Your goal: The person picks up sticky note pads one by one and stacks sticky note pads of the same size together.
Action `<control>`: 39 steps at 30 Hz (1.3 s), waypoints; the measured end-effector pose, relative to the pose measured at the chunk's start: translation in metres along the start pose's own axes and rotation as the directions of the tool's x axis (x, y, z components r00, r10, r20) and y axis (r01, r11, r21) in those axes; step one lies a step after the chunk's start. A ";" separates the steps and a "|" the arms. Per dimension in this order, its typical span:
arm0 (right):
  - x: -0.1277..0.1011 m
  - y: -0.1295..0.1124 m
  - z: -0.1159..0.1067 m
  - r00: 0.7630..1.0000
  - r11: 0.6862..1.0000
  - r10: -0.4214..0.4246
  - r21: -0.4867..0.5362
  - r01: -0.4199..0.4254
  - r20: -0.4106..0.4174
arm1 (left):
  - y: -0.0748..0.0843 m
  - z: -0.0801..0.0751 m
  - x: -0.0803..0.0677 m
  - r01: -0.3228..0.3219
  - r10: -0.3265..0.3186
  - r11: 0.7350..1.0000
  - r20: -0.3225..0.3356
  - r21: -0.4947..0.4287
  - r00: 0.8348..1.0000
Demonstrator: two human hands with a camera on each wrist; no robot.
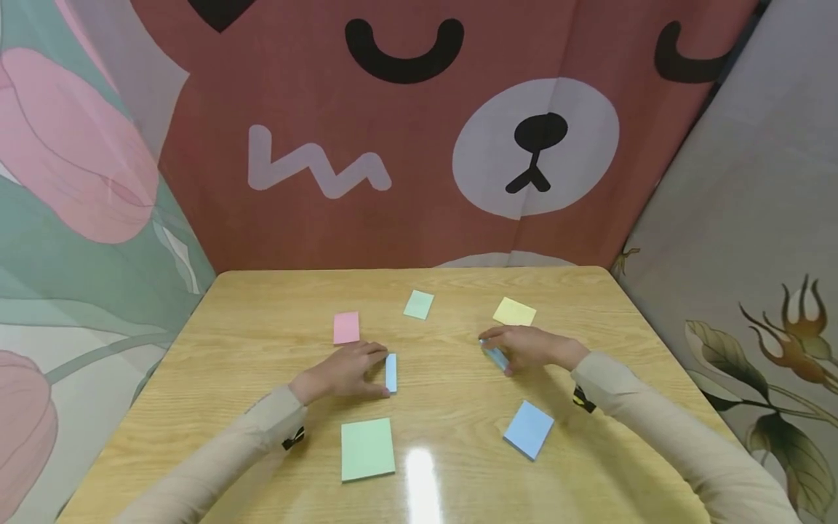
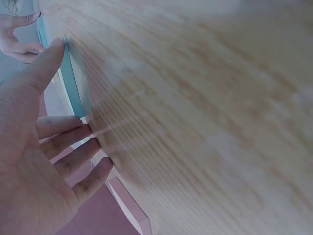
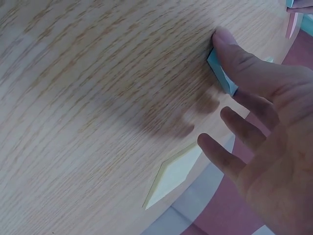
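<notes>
Near the middle of the table, my left hand holds a narrow light blue sticky note pad by its two ends. In the left wrist view the thumb is at one end of this pad and the index finger at the other, while the remaining fingers are spread off it. To the right, my right hand pinches a second narrow light blue pad, which lies at a slant. The right wrist view has the thumb on that pad, with the index finger partly hidden behind it.
Beyond the hands lie a pink pad, a pale green pad and a yellow pad. Closer in are a larger green pad and a blue pad. Printed curtains border the wooden table.
</notes>
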State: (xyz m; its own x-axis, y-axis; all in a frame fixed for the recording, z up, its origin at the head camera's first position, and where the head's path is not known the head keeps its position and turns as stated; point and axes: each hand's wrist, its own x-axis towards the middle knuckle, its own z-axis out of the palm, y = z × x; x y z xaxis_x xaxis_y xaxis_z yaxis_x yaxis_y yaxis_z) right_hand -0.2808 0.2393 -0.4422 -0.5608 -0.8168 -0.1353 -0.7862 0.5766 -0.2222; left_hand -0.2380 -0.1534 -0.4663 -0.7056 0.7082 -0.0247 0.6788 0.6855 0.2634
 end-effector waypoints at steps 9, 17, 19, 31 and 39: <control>0.002 -0.002 -0.005 0.999 0.999 0.050 0.000 -0.051 0.015 | 0.000 0.000 0.000 -0.008 0.008 1.000 -0.006 -0.001 1.000; 0.004 -0.003 -0.005 0.998 0.998 0.054 -0.017 -0.054 -0.028 | -0.001 0.001 0.001 -0.014 0.014 1.000 -0.008 0.006 1.000; 0.005 -0.003 -0.005 0.997 0.998 0.059 -0.018 -0.060 -0.043 | 0.000 0.000 0.001 -0.012 0.012 1.000 -0.010 0.008 1.000; 0.006 -0.006 -0.006 0.994 0.994 0.107 -0.010 -0.107 -0.005 | 0.003 -0.001 0.000 -0.005 0.005 1.000 -0.006 0.000 1.000; 0.007 -0.008 -0.009 0.997 0.996 0.083 -0.014 -0.083 0.005 | 0.002 -0.002 0.000 -0.008 0.008 1.000 -0.011 0.008 1.000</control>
State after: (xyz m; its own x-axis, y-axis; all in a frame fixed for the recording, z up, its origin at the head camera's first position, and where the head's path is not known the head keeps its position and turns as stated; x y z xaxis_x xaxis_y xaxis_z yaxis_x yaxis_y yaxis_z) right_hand -0.2810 0.2294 -0.4327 -0.6227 -0.7663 -0.1580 -0.7407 0.6424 -0.1965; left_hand -0.2368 -0.1522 -0.4633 -0.7023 0.7118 -0.0117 0.6861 0.6812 0.2554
